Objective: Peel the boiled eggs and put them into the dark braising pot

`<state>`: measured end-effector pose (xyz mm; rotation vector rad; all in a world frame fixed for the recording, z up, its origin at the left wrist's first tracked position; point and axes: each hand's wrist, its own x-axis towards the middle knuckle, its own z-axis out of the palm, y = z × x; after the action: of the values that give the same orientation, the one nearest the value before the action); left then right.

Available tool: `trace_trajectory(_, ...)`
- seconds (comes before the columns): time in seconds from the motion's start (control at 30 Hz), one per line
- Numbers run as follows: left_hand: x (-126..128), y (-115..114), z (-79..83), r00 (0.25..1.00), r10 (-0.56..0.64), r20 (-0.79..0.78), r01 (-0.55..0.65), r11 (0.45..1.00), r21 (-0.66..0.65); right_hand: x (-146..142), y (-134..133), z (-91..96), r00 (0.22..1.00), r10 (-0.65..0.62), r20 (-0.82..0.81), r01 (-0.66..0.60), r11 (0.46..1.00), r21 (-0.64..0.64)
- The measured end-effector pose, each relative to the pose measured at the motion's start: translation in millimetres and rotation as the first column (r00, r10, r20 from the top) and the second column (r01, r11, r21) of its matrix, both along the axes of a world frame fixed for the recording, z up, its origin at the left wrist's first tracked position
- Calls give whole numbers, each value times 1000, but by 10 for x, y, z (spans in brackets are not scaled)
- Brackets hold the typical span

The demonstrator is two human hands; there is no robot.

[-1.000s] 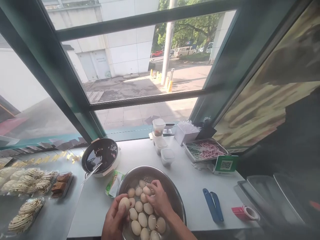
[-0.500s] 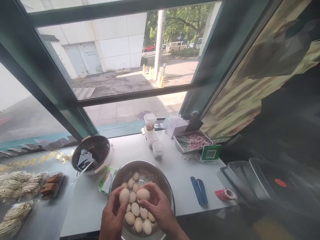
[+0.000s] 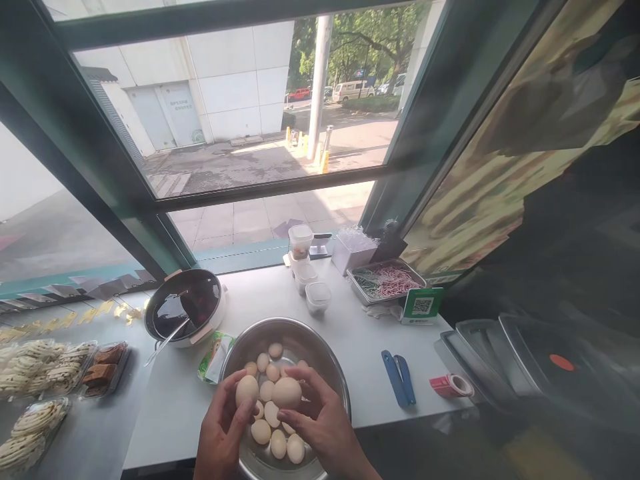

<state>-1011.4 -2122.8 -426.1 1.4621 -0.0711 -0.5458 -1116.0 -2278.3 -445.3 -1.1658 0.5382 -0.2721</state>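
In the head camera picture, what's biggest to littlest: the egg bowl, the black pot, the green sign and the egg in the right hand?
1. Egg bowl
2. Black pot
3. Green sign
4. Egg in the right hand

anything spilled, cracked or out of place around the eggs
Nothing stands out. The eggs in the left hand and right hand show no cracks, and no spill shows on the counter around the metal bowl.

Beyond the bowl (image 3: pixel 342 381), right of the hands (image 3: pixel 330 421), bare desk (image 3: pixel 365 373) leaves passage before the blue tools (image 3: pixel 394 379). Ahead-left, a green packet (image 3: pixel 214 359) and pot (image 3: pixel 219 315) obstruct; ahead, lidded tubs (image 3: pixel 317 297).
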Motion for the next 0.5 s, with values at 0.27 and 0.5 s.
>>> trace_trajectory(0.27, 29, 77, 6, 1000, 12, 28, -12, 1000, -19, 29, 16, 225, 995, 15, 96, -1, 989, -145)
trace_trajectory(0.5, 24, 105, 77, 998, 62, 31, -60, 997, -45, 32, 39, 317, 983, 76, 169, -46, 983, -176)
